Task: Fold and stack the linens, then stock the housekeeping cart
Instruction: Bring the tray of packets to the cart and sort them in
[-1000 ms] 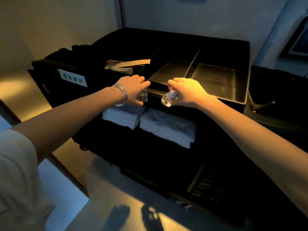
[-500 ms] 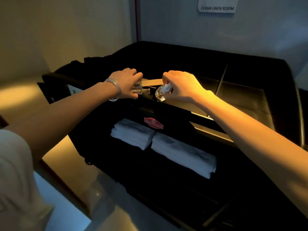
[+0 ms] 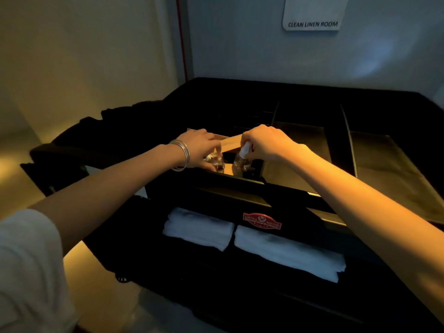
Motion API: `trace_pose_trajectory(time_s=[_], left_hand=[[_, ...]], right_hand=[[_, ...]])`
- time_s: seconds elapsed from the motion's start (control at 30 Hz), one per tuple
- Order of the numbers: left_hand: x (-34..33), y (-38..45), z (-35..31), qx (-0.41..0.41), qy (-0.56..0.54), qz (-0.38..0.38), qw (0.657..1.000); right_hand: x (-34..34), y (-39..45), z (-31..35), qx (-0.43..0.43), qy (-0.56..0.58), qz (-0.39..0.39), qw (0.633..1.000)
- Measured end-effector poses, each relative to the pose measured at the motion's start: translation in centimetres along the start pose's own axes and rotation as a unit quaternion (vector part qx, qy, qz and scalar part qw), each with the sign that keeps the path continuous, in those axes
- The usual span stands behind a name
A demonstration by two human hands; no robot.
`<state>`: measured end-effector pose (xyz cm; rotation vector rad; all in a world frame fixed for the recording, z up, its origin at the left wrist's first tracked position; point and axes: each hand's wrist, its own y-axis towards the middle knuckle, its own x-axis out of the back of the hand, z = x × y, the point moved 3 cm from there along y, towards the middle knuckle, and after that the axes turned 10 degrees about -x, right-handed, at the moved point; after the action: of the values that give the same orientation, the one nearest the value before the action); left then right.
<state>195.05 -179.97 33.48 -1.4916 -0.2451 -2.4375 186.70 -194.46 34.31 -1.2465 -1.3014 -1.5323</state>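
We lower both small clear bottles from above the cart's front rail into the top tray's left compartment (image 3: 249,171). Our left hand (image 3: 199,146) wraps one bottle (image 3: 215,161); our right hand (image 3: 264,141) pinches the white-capped bottle (image 3: 241,159) by its neck. Two folded white towels (image 3: 288,252) already sit on the shelf below, so stocking looks well underway.

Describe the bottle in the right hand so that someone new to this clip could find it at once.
Start at the black housekeeping cart under the linen room sign, then find its top tray's leftmost compartment, where both hands meet. The right hand pinches a small clear bottle by its top. Unlike the clear bottle in the left hand, this one shows a white cap.
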Motion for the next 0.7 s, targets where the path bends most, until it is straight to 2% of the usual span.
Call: trace_pose_trajectory(time_s=[0.13,0.3,0.7], left_hand=[[-0.2,0.4,0.0,-0.005,-0.046,-0.022,0.999],[0.1,0.6,0.6,0.015,-0.071,-0.068,0.995],[1.5,1.1,3.4,0.035,-0.055,-0.056,0.996]], right_hand=[[-1.1,0.2,-0.1,-0.014,-0.025,0.035,0.999],[-0.1,0.5,-0.3,-0.005,-0.023,0.017,1.000],[3.2,3.2,-0.9,0.033,0.042,-0.025,0.998]])
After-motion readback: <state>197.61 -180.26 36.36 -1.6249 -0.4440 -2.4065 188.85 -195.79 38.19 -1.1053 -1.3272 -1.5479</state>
